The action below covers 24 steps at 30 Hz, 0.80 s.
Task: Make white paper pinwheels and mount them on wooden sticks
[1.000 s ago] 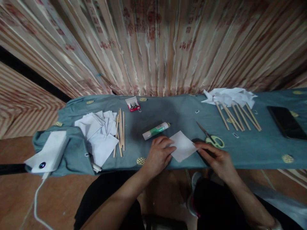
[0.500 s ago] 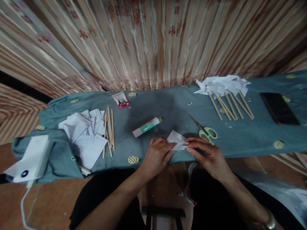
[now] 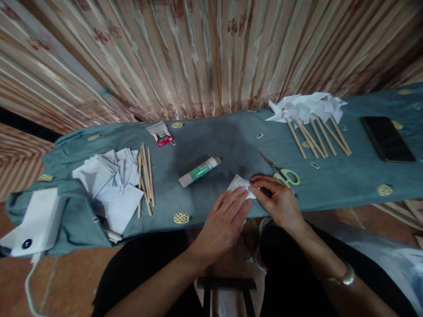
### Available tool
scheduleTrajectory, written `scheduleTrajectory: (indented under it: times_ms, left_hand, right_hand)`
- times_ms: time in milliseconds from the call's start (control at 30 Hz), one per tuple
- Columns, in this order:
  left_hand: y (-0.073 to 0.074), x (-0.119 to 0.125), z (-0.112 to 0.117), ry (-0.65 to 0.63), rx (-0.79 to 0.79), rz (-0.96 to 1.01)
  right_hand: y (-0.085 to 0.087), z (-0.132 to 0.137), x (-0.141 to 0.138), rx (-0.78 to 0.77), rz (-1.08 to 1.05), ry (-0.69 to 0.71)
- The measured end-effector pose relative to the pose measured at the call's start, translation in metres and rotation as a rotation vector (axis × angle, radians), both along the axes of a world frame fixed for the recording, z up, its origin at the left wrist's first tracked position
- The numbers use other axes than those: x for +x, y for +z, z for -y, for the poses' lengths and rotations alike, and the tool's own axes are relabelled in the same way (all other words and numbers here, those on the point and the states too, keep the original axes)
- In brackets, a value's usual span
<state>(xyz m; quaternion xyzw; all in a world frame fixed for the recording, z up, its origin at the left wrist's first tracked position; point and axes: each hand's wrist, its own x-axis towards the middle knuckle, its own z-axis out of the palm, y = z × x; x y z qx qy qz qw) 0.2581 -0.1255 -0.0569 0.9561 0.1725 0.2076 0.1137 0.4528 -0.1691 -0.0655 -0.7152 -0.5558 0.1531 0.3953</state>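
Note:
A small white paper square (image 3: 238,181) lies near the front edge of the cloth-covered table, partly hidden by my fingers. My left hand (image 3: 228,215) rests over its near side with the fingers stretched out flat. The fingers of my right hand (image 3: 276,198) pinch the paper's right corner between thumb and fingertips. Just beyond my right hand, scissors (image 3: 280,172) with pale green handles lie with the blades pointing away to the left. A glue stick (image 3: 199,171) with a green label lies to the left of the paper.
White paper pinwheels on wooden sticks (image 3: 307,110) lie at the back right, near a black phone (image 3: 387,138). At left are a pile of paper sheets (image 3: 127,204), loose wooden sticks (image 3: 150,176) and a white device (image 3: 39,220) with a cable. A small red box (image 3: 161,135) holds metal pins.
My left hand has gone from pinching the paper's left side to lying flat across it. My right fingers have closed in on the right corner. The view has shifted slightly.

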Motion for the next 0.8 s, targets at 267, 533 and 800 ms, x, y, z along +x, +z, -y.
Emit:
scheduleTrajectory:
  times_ms: [267, 533, 800]
  left_hand:
    - [-0.013, -0.001, 0.011, 0.006, 0.013, -0.152]
    - [-0.013, -0.003, 0.011, 0.004, -0.018, -0.171]
    - [-0.014, -0.002, 0.011, -0.002, -0.032, -0.198]
  right_hand:
    - [-0.001, -0.005, -0.005, 0.03, 0.109, -0.055]
    - [0.0, -0.008, -0.008, 0.028, 0.165, -0.07]
    - [-0.001, -0.008, -0.008, 0.023, 0.182, -0.076]
